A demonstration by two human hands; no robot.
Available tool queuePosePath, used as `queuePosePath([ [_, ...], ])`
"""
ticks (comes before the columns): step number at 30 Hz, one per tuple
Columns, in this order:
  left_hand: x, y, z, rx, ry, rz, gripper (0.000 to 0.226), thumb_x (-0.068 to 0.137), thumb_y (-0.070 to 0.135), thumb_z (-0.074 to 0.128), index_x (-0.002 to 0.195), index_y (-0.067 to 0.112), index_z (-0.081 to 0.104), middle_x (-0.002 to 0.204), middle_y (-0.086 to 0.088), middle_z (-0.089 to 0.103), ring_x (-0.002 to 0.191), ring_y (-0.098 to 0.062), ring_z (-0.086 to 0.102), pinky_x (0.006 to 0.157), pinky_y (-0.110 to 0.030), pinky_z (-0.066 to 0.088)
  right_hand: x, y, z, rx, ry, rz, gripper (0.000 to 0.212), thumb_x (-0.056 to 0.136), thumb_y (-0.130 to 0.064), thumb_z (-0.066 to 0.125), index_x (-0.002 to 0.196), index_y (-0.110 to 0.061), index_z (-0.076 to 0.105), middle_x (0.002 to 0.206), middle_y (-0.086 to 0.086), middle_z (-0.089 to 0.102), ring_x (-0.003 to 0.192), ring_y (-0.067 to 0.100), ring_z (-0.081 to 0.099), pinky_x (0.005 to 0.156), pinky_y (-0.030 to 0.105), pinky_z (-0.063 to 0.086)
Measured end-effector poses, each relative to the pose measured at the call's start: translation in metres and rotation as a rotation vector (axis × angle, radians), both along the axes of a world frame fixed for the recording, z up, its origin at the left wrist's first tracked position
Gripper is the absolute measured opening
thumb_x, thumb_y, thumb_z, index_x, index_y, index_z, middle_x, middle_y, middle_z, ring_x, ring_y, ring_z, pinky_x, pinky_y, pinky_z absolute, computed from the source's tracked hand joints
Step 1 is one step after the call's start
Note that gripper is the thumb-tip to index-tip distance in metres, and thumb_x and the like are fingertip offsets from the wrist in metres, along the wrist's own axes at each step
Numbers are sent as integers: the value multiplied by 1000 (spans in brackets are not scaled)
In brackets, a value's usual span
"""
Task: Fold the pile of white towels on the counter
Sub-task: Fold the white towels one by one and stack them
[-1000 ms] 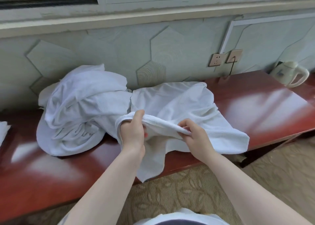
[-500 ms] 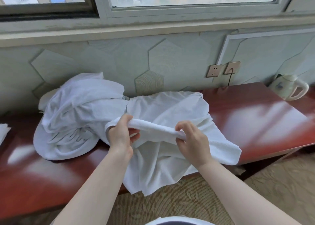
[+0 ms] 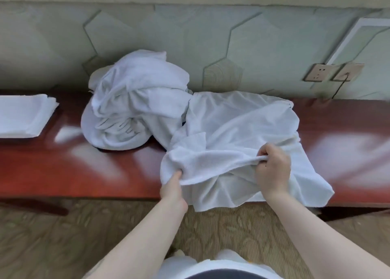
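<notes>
A white towel (image 3: 236,126) is lying spread and rumpled across the glossy red-brown counter (image 3: 63,169) in the centre right of the frame, its terry surface creased into soft ridges. Its far edge is reaching toward the wall, while its near edge is hanging over the counter's front lip at the lower centre. The left hand (image 3: 172,189) is gripping a bunched edge of this towel, most of its fingers hidden under the cloth, with only the thumb showing against the fabric. The right hand (image 3: 273,171) is pinching a rolled ridge of the same towel between thumb and curled fingers. Between the two hands the gathered edge is running roughly left to right across the frame, rising slightly toward the right hand.

Just to the left, in the centre of the frame, a heap of crumpled white towels (image 3: 135,105) is sitting against the wall and touching the spread towel along its right side. At the far left edge, a flat stack of folded white towels (image 3: 23,116) is lying on the counter, well apart from the heap.

In the upper right, two wall sockets (image 3: 332,72) are set into the pale hexagon-patterned wall (image 3: 147,31), with a dark cord hanging from the right one. Patterned beige carpet (image 3: 52,242) is filling the lower frame.
</notes>
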State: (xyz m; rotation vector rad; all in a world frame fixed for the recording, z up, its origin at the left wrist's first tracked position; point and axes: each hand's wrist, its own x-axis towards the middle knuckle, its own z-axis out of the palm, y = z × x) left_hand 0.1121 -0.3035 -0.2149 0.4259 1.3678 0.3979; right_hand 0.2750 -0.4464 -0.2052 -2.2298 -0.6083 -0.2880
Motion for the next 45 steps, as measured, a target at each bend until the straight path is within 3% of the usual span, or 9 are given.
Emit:
queuePosePath([
  [6, -9, -9, -14, -227, -9, 60, 32, 86, 8, 71, 115, 5, 56, 97, -12, 60, 89, -32, 61, 89, -47, 49, -39, 0, -41, -432, 473, 257, 40, 70, 2, 57, 95, -29, 56, 98, -17, 58, 100, 12, 53, 97, 32, 32],
  [12, -18, -3, -1, -153, -135, 30, 27, 87, -5, 65, 113, -1, 58, 87, -13, 64, 71, -23, 61, 57, -30, 53, -80, 45, -6, -160, 534, 622, 69, 61, 8, 48, 108, -44, 52, 117, -27, 53, 115, -4, 45, 98, 20, 32],
  [19, -20, 7, 28, 1173, 154, -585, 6, 86, 7, 67, 84, 3, 72, 85, 4, 60, 78, -4, 57, 71, -14, 45, -91, 88, 42, 182, 755, 638, 27, 82, -38, 54, 106, -38, 67, 110, -17, 61, 106, -3, 52, 83, 9, 38],
  [24, -16, 1, 32, 1344, 35, -699, 22, 85, -3, 50, 82, 3, 71, 87, 4, 66, 80, 0, 60, 71, -19, 44, -58, 83, 50, 68, 907, 645, 39, 74, -34, 84, 106, -42, 62, 101, -7, 54, 86, 5, 58, 74, 16, 48],
  [27, -6, -3, 33, 1083, -89, -430, 14, 86, -3, 63, 90, 9, 70, 98, 1, 73, 93, -11, 69, 86, -29, 54, -52, 85, 47, 117, 900, 548, 10, 88, -31, 70, 90, -26, 62, 84, -3, 58, 74, 12, 57, 69, 25, 45],
  [33, 20, -10, 29, 187, -181, -39, 18, 91, 3, 61, 108, 4, 57, 90, -16, 68, 72, -22, 66, 68, -36, 59, -49, 87, 40, 298, 955, 423, 17, 97, -36, 56, 92, -21, 53, 82, 3, 63, 73, 15, 58, 73, 32, 45],
  [38, 34, -30, 43, 242, -350, -29, 25, 99, 24, 47, 110, 12, 66, 96, -14, 71, 72, -19, 70, 55, -29, 55, -37, 84, 34, 162, 855, 542, 3, 97, -31, 49, 95, -32, 47, 89, 9, 67, 80, 21, 66, 77, 37, 52],
  [42, 42, -29, 51, 126, -432, 34, 45, 95, 49, 51, 92, 13, 76, 88, -8, 74, 71, -17, 72, 51, -24, 54, -35, 82, 32, 140, 767, 617, 11, 95, -36, 52, 87, -31, 47, 62, -5, 64, 55, 2, 60, 48, 12, 42],
  [45, 47, -18, 49, 26, -452, 111, 38, 94, 40, 60, 110, 7, 69, 87, -11, 72, 75, -22, 69, 62, -29, 54, -27, 79, 26, 137, 802, 643, 19, 92, -39, 60, 81, -29, 48, 61, -5, 60, 52, 5, 56, 49, 16, 40],
])
